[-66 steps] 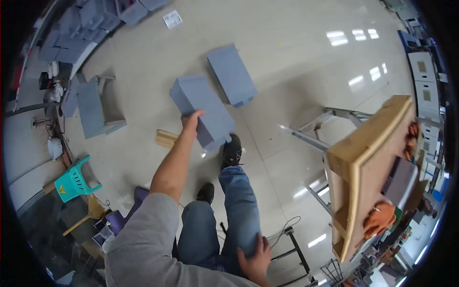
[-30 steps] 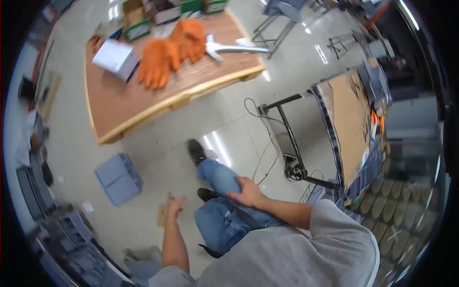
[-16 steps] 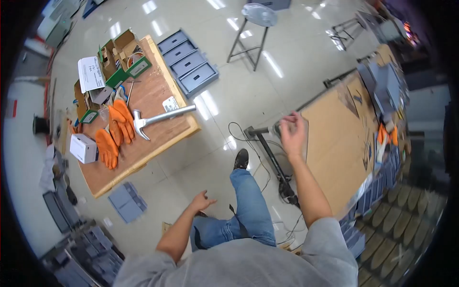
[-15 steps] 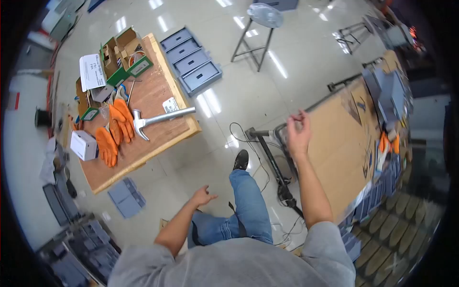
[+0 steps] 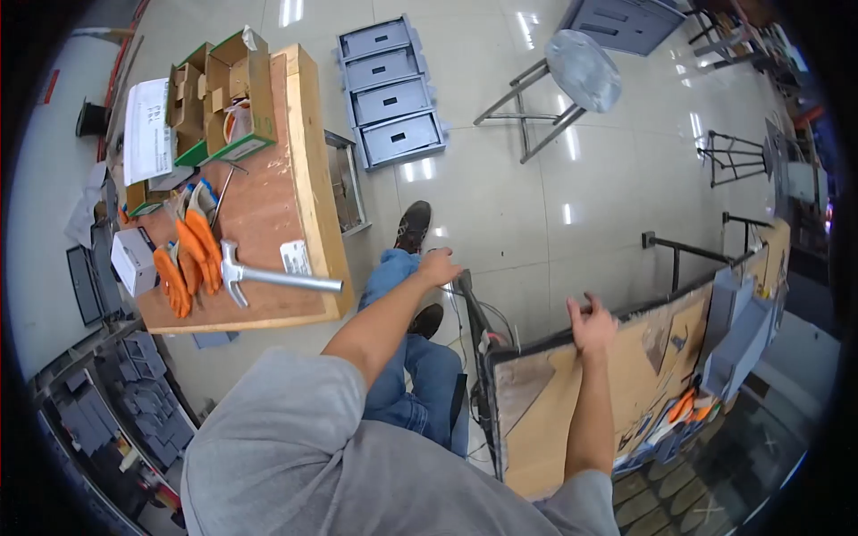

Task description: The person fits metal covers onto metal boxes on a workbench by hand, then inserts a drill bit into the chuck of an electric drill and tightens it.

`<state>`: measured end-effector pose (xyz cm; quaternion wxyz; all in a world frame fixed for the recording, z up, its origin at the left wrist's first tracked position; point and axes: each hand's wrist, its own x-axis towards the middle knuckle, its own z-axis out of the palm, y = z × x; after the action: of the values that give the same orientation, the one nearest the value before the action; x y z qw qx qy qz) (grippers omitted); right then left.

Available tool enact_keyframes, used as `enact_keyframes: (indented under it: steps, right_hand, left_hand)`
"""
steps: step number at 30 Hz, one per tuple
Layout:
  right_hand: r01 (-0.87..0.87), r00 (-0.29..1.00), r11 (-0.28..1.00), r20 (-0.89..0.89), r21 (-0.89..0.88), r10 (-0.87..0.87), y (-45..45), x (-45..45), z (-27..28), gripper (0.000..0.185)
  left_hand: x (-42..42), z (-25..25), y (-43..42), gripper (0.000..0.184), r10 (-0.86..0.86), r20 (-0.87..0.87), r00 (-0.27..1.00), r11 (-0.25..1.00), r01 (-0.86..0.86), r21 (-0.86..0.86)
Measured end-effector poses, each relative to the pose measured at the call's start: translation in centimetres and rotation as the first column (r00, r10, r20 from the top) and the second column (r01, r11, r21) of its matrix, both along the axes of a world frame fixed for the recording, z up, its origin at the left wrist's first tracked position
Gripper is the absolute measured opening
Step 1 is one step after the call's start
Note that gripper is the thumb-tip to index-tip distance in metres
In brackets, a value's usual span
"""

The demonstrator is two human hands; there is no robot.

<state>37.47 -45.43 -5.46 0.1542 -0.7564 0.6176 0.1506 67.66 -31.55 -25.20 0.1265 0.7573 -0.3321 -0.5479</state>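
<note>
Cardboard point(image 5: 539, 433) lies on the black-edged tabletop point(image 5: 536, 347), by the right hand point(image 5: 593, 330), which is empty with fingers half spread; can't tell if it's touching. Probably light, stiff but bendable, so I'd pinch an edge. Left hand point(image 5: 438, 268) looks empty too, fingers loosely curled. Open green-trimmed carton point(image 5: 258, 98) on the wooden tabletop point(image 5: 264, 210) has something orange-and-white point(image 5: 238, 121) inside.
</note>
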Motion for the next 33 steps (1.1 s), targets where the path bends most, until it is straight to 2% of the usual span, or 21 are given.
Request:
enact_keyframes:
  steps: [3,4,6,9,10,13,15,16,17,19,21,24,26,30,33]
  right_hand:
    - [-0.024,0.994,0.991,0.1,-0.133,0.037,-0.2,0.2,-0.7,0.044]
    - [-0.003,0.996,0.995,0.089,-0.102,0.012,-0.4,0.6,-0.5,0.041]
    - [-0.016,0.993,0.987,0.109,-0.163,0.034,-0.4,0.3,-1.2,0.033]
    - [-0.073,0.993,0.989,0.086,-0.129,0.085,-0.9,0.5,-1.4,0.029]
    - [-0.094,0.989,0.985,0.102,-0.143,0.11,-1.0,0.5,-1.6,0.028]
    - [-0.09,0.995,0.995,0.045,-0.035,0.091,-1.7,0.7,-1.9,0.027]
    - [-0.092,0.996,0.996,0.0,0.007,0.092,-2.0,0.9,-2.1,0.028]
    - [-0.099,0.995,0.995,-0.014,0.008,0.099,-1.8,0.4,-2.5,0.028]
    - [-0.114,0.993,0.993,-0.039,0.007,0.114,-1.7,0.2,-2.6,0.027]
    - [-0.112,0.993,0.992,-0.025,0.053,0.113,-2.4,1.1,-2.7,0.026]
    - [-0.096,0.993,0.992,-0.063,0.083,0.102,-1.8,0.1,-3.1,0.032]
    - [-0.06,0.995,0.991,-0.072,0.121,0.069,-2.0,0.4,-3.3,0.033]
    - [-0.098,0.992,0.987,-0.07,0.129,0.107,-2.4,1.0,-3.2,0.028]
    - [-0.118,0.986,0.982,-0.097,0.15,0.133,-2.6,1.0,-3.3,0.026]
    - [-0.134,0.982,0.982,-0.115,0.131,0.149,-2.5,1.0,-3.2,0.024]
  left_hand:
    - [0.7,-5.7,-3.8,0.064,-0.02,0.03,0.999,1.0,0.019,0.024]
    - [1.1,-7.0,-4.7,0.063,-0.026,0.034,0.999,0.999,0.025,0.031]
    - [2.9,-8.6,-6.4,0.058,-0.011,-0.001,1.0,0.995,0.011,0.097]
    - [6.4,-12.0,-8.8,0.046,0.091,0.028,0.995,0.993,-0.093,0.074]
    - [8.0,-13.9,-9.5,0.041,0.138,0.057,0.989,0.989,-0.141,0.047]
    - [13.4,-19.9,-12.1,0.024,0.253,0.203,0.946,0.966,-0.26,0.011]
    - [18.0,-22.2,-14.3,0.028,0.213,0.296,0.931,0.977,-0.206,-0.052]
    - [19.7,-23.9,-15.3,0.027,0.286,0.349,0.892,0.958,-0.274,-0.084]
    - [22.0,-25.0,-16.6,0.033,0.204,0.308,0.929,0.972,-0.23,0.05]
    - [24.7,-29.1,-17.3,0.042,0.183,0.427,0.886,0.983,-0.174,-0.06]
    - [27.1,-30.4,-18.8,0.052,0.048,0.427,0.903,0.997,-0.066,0.028]
    - [28.8,-33.8,-19.2,0.06,0.045,0.382,0.923,0.988,-0.097,0.118]
    - [29.6,-35.3,-19.4,0.063,-0.046,0.382,0.923,0.986,-0.02,0.167]
    - [31.9,-33.2,-20.8,0.069,-0.161,0.263,0.951,0.968,0.1,0.23]
    - [32.7,-33.5,-21.0,0.072,-0.19,0.278,0.941,0.958,0.116,0.263]
